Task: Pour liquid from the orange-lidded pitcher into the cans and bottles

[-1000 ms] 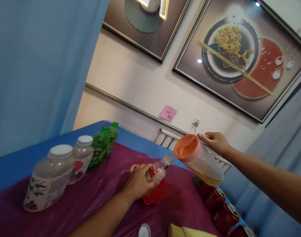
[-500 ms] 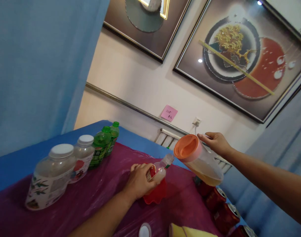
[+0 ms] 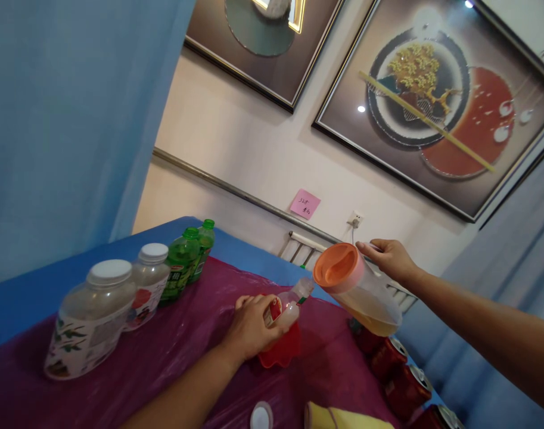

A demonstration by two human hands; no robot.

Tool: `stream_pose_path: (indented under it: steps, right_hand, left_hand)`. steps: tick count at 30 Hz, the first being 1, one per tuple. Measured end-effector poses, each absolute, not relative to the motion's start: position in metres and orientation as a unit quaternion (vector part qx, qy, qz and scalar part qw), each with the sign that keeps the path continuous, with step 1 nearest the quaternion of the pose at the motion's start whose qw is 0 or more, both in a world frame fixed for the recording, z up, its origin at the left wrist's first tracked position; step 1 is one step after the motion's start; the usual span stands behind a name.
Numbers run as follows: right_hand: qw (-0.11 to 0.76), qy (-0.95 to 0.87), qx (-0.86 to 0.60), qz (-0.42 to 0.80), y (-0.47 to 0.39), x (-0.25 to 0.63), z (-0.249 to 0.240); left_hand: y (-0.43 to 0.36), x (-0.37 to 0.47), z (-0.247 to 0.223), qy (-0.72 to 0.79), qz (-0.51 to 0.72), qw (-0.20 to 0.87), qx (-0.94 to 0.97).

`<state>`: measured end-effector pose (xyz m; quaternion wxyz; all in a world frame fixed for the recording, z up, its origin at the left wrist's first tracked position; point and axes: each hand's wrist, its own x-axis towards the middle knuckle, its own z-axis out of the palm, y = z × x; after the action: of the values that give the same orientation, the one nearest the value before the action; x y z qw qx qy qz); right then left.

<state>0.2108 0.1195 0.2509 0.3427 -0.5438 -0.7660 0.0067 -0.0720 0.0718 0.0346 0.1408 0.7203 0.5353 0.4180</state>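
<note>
My left hand [image 3: 254, 328] is wrapped round a small clear glass bottle [image 3: 291, 302] with a red and white label. The bottle leans with its neck to the upper right, over a red scalloped dish [image 3: 280, 351]. My right hand [image 3: 388, 256] grips the handle of a clear plastic pitcher [image 3: 370, 304] with an orange lid [image 3: 336, 266]. Tilted toward the bottle, the pitcher holds pale yellowish liquid low in its body. Its lid is close to the bottle's mouth, and no stream between them can be made out.
Two white-capped jars [image 3: 93, 322] and two green bottles [image 3: 181, 265] line the left of the purple table cover [image 3: 173, 357]. Several red cans [image 3: 406, 390] stand at the right. A white cap [image 3: 261, 417] and yellow cloth [image 3: 343, 419] lie at the near edge.
</note>
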Motion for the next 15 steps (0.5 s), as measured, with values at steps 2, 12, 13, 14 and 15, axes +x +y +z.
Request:
stream_pose_path:
  steps: [2,12,13,14,15]
  right_hand:
    - [0.353,-0.764,-0.541,0.012,0.119,0.211,0.249]
    - [0.444,-0.694,-0.556,0.111,0.119,0.221,0.213]
    - [0.462,-0.680,-0.554,0.132,0.119,0.224,0.206]
    - [0.484,-0.664,-0.550,0.151,0.119,0.228,0.197]
    - [0.506,-0.650,-0.543,0.166,0.118,0.231,0.187]
  left_hand:
    - [0.072,-0.072,0.035,0.536,0.417,0.142,0.720]
    - [0.073,-0.072,0.036,0.543,0.415,0.145,0.715]
    - [0.074,-0.072,0.035,0.543,0.417,0.145,0.715]
    - [0.074,-0.072,0.034,0.542,0.419,0.147,0.714]
    - [0.076,-0.072,0.033,0.542,0.420,0.153,0.711]
